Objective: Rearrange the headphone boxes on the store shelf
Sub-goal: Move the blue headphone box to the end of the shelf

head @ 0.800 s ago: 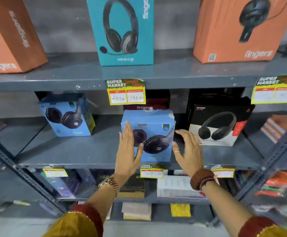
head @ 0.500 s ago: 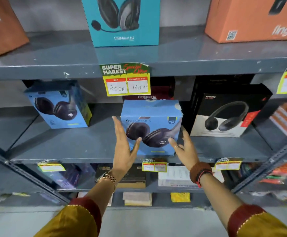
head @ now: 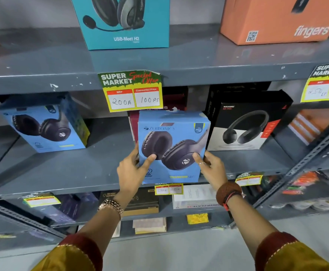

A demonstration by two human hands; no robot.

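Evidently the rearranging is judged barely begun: only the blue Zebronics box [head: 172, 145], at frame centre on the middle shelf [head: 62, 171], is being handled, clasped at its lower corners by the left hand [head: 132, 171] and the right hand [head: 211, 169], thumbs pressed on its glossy printed front. A matching blue box [head: 44, 126] at centre left and a black box [head: 246, 122] at centre right are left untouched. Smooth rectangular cardboard is set against scuffed grey painted metal.
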